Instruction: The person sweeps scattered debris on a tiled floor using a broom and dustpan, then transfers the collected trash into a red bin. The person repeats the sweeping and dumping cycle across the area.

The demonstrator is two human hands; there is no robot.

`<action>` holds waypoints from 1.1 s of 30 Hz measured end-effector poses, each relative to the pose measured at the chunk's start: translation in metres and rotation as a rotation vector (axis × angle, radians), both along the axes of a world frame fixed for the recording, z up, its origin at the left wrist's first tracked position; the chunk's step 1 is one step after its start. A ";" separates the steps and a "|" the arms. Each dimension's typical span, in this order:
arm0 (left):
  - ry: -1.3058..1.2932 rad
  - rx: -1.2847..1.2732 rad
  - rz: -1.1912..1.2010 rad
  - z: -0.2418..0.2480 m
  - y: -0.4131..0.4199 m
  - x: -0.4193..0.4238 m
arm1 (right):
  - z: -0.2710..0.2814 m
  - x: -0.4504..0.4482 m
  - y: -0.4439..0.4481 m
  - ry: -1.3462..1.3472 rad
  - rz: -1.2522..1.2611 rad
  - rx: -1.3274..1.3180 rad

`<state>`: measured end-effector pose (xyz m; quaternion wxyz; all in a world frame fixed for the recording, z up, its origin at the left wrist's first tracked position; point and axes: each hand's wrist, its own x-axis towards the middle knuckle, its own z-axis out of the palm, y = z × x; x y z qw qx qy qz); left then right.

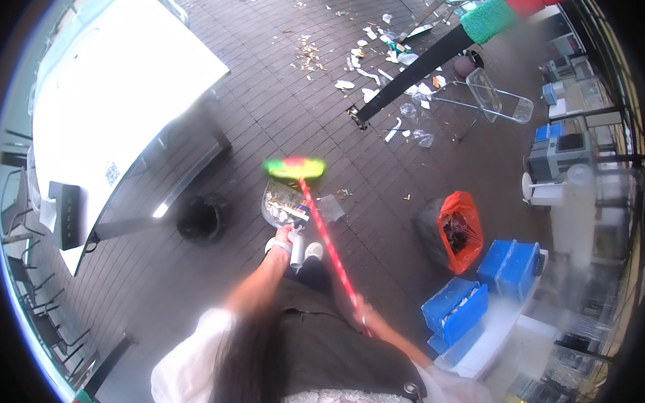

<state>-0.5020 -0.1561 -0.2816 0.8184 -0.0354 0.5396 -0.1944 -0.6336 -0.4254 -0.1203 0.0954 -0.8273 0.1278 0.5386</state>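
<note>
My left hand (284, 236) grips a dustpan (265, 213) by its pale handle (297, 251). Crumpled paper, butts and other litter (282, 206) lie in the pan, just in front of my shoes. My right hand (362, 309) is closed around the red-and-white striped stick of a broom (325, 231). The broom's green, red and yellow head (295, 168) is blurred and sits just beyond the pan's far edge. A scrap of clear plastic (332, 208) lies on the floor right of the pan.
White paper litter (372, 78) and scattered butts (308, 54) cover the far floor, around a dark post (412, 71) and a folding chair (486, 95). A red-lined bin bag (468, 222) and blue bins (452, 307) stand right. At left are a white table (129, 83) and black bin (199, 216).
</note>
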 end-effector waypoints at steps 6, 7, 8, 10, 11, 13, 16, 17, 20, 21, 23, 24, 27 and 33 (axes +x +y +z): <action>-0.030 0.022 -0.006 -0.002 -0.014 0.005 | 0.104 -0.061 -0.070 -0.181 -0.127 0.325; -0.049 0.040 -0.029 0.005 -0.015 0.001 | 0.117 -0.065 -0.080 -0.261 -0.133 0.434; -0.070 0.059 -0.052 0.012 -0.016 -0.002 | 0.126 -0.068 -0.088 -0.211 -0.256 0.411; -0.080 0.012 -0.100 0.028 -0.013 -0.018 | 0.146 -0.072 -0.109 -0.121 -0.485 0.394; -0.063 0.032 -0.139 0.036 -0.012 -0.027 | 0.155 -0.072 -0.120 -0.087 -0.597 0.391; -0.069 -0.108 -0.146 0.049 -0.005 -0.049 | 0.164 -0.051 -0.148 -0.042 -0.797 0.466; -0.004 -0.138 -0.089 0.064 -0.007 -0.085 | 0.146 0.002 -0.175 -0.140 -0.598 0.356; -0.057 -0.127 -0.119 0.069 -0.010 -0.097 | 0.135 0.021 -0.180 -0.204 -0.425 0.257; -0.092 -0.123 -0.198 0.079 -0.021 -0.126 | 0.095 0.064 -0.177 -0.257 -0.262 0.163; -0.087 -0.070 -0.248 0.079 -0.026 -0.131 | 0.083 0.072 -0.172 -0.266 -0.212 0.146; -0.016 -0.055 -0.264 0.075 -0.039 -0.141 | 0.053 0.068 -0.151 -0.307 -0.190 0.100; -0.009 -0.018 -0.265 0.069 -0.045 -0.143 | 0.042 0.065 -0.139 -0.341 -0.182 0.059; 0.087 0.054 -0.213 0.045 -0.061 -0.148 | 0.024 0.003 -0.096 -0.206 -0.219 0.035; 0.147 -0.067 -0.218 0.018 -0.086 -0.145 | 0.061 -0.141 -0.058 -0.008 0.065 0.084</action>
